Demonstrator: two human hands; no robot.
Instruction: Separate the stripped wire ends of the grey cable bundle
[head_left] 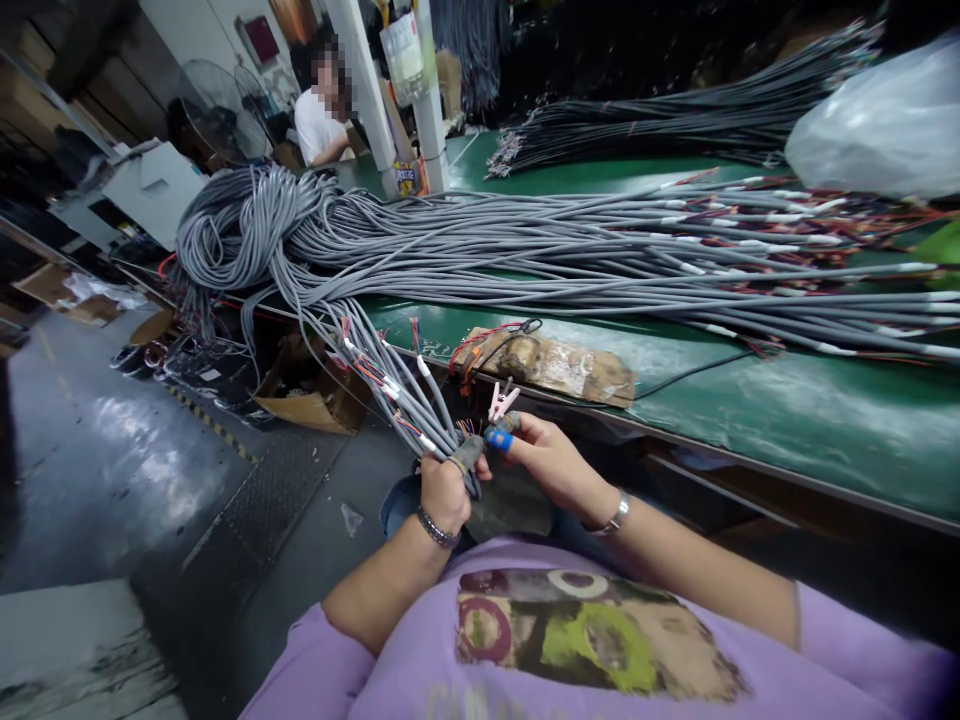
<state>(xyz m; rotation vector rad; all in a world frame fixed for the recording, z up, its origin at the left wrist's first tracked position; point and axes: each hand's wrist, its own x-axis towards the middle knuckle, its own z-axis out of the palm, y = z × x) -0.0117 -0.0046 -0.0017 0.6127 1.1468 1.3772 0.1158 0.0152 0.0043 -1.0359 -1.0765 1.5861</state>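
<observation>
a long green counter (787,420) ran across the scene. over it sprawled a big mass of grey cables (465,250), heaped at the counter's far left end and spilling off its near edge. a white plastic bag (885,120) sat at the counter's far right. a worn cardboard piece (559,365) lay on the counter's near edge. just below that edge, the left hand (444,492) was closed around a bunch of cable ends (409,400) hanging off the counter. the right hand (551,458), beside it, pinched a small pink clip (501,402) between taped fingertips (498,438), the other fingers loosely curled.
</observation>
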